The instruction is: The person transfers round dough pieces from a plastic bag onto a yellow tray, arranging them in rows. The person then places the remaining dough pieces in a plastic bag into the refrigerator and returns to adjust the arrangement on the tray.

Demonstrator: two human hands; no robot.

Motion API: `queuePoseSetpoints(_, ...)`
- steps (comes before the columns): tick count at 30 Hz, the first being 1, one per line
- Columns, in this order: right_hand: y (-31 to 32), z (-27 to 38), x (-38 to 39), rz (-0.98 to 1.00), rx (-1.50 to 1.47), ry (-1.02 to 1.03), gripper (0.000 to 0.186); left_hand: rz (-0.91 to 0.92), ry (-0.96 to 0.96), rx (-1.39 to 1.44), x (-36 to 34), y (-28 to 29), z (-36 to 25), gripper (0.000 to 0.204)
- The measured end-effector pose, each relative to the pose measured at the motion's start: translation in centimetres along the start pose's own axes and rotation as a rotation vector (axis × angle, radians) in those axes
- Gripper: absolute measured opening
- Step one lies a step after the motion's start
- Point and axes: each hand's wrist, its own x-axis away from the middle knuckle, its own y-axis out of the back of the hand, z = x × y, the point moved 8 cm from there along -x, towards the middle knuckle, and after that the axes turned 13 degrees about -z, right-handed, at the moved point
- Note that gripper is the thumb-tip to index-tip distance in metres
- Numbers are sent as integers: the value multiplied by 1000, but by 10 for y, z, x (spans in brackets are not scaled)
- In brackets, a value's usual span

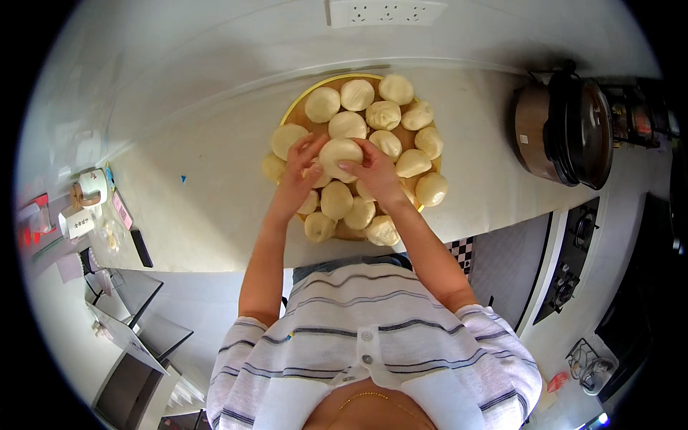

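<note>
A round, pale dough bun (340,157) is held between my two hands above a round wooden board (320,132) with a yellow rim. My right hand (374,172) grips its right side, thumb on top and fingers behind. The curved fingers of my left hand (297,174) press at its left edge. Several more dough buns crowd the board, some smooth like the one at the far edge (357,94), others with a creased top (383,115). My hands and forearms partly cover the buns beneath.
The board stands on a pale counter (208,193) near the wall. To the right is a brown electric cooker (539,132), with a gas hob (570,258) beyond it. A white mug (92,186) and a black-handled thing (141,248) lie at the left. A socket strip (387,12) is on the wall.
</note>
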Motion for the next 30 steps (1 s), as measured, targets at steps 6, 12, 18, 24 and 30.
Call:
queuePoseSetpoints(6, 25, -3, -13, -120, 160, 135, 51, -322, -295, -795, -40, 75, 44, 52)
queuePoseSetpoints(12, 6, 20, -18, -207, 394, 441, 51, -19, 4, -592, -51, 59, 45, 42)
queuePoseSetpoints(18, -23, 24, -21, -152, 667, 549, 53, -277, -132, -344, -56, 61, 23, 45)
queuePoseSetpoints(24, -52, 8, -30, -67, 921, 724, 52, -200, -209, -456, -82, 57, 44, 48)
queuePoseSetpoints(30, -64, 6, -39, -96, 1151, 900, 52, -157, -36, -311, -80, 62, 61, 54)
